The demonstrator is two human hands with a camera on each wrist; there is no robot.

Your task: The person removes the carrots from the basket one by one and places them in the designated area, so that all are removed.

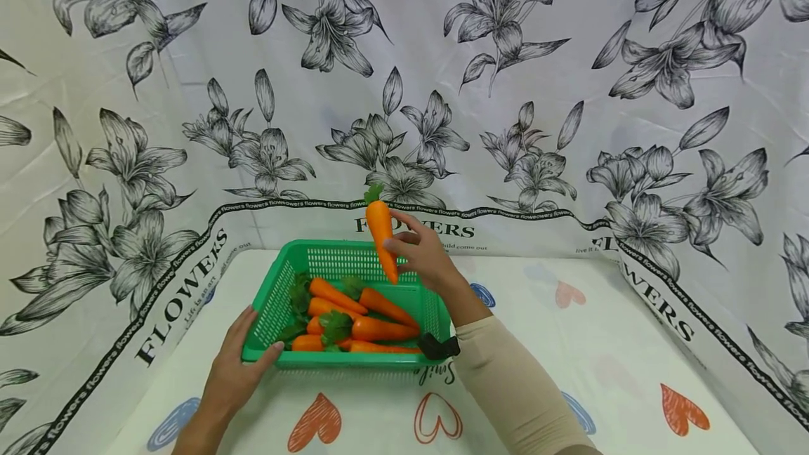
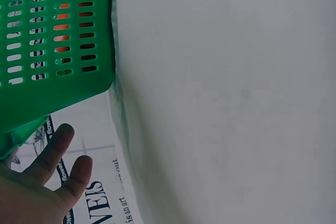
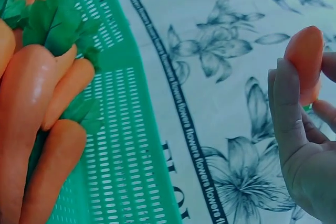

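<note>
A green plastic basket point(image 1: 341, 358) with slotted walls stands on the table, holding several orange carrots point(image 1: 383, 330) with green leafy tops. My left hand point(image 1: 230, 371) grips its left front corner, thumb over the rim; in the left wrist view two fingers of that hand point(image 2: 31, 195) stick out below the basket wall point(image 2: 52, 95). Above the back of the basket, my right hand point(image 1: 425, 255) pinches one carrot point(image 1: 381, 230), leafy top up and tip down. The right wrist view shows this carrot point(image 3: 305, 59) between thumb and fingers, apart from the carrots in the basket point(image 3: 123, 150).
The table is covered by a white cloth point(image 1: 543, 357) printed with red and blue hearts. Behind and at both sides hangs a white curtain point(image 1: 436, 55) with black line-drawn lilies and lettering. A black device point(image 1: 438, 347) sits on my right wrist.
</note>
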